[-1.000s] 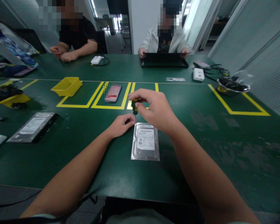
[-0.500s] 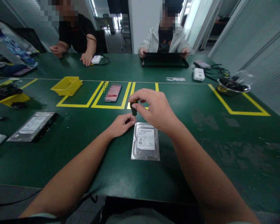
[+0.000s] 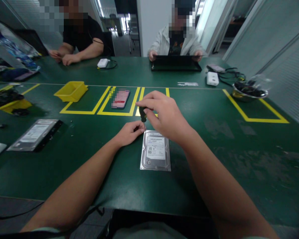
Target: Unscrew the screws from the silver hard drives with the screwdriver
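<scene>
A silver hard drive (image 3: 156, 151) with a white label lies flat on the green table in front of me. My right hand (image 3: 164, 113) grips a small dark-handled screwdriver (image 3: 143, 114), held upright with its tip at the drive's far left corner. Beside that corner, my left hand (image 3: 131, 133) has its thumb and fingers pinched together close to the screwdriver tip. Whatever lies between those fingertips is too small to make out.
At the left lie a second hard drive (image 3: 36, 134) and a yellow bin (image 3: 71, 91). A phone (image 3: 121, 99) rests beyond my hands. A metal bowl (image 3: 249, 91) stands far right. Two people sit opposite, one holding a black tray (image 3: 176, 63).
The fingers of my right hand have shifted slightly on the screwdriver handle. Across the table, the left person's hand has moved away from the white box toward their other hand.
</scene>
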A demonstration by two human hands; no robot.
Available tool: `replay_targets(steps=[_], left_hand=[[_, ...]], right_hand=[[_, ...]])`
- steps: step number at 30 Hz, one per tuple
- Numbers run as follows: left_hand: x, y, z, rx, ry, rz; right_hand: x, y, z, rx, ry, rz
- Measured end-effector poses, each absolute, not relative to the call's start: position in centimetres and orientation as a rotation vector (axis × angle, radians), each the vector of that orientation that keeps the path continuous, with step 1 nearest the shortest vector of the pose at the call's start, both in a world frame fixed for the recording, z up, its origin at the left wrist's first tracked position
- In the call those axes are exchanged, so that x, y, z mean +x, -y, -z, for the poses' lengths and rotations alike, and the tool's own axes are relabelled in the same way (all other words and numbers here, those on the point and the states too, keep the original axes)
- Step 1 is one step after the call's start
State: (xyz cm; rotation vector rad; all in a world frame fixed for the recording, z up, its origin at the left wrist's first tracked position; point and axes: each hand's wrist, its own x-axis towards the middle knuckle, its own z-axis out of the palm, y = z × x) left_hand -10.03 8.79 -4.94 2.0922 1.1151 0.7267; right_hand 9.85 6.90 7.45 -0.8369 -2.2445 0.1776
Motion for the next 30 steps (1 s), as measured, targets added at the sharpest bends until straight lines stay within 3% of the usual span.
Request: replay_targets(steps=[30], left_hand=[[-9.97, -8.60, 4.66, 2.092, -1.144, -0.700]], right_hand=[[10.02, -7.17, -7.47, -0.843, 2.253, -0.204]])
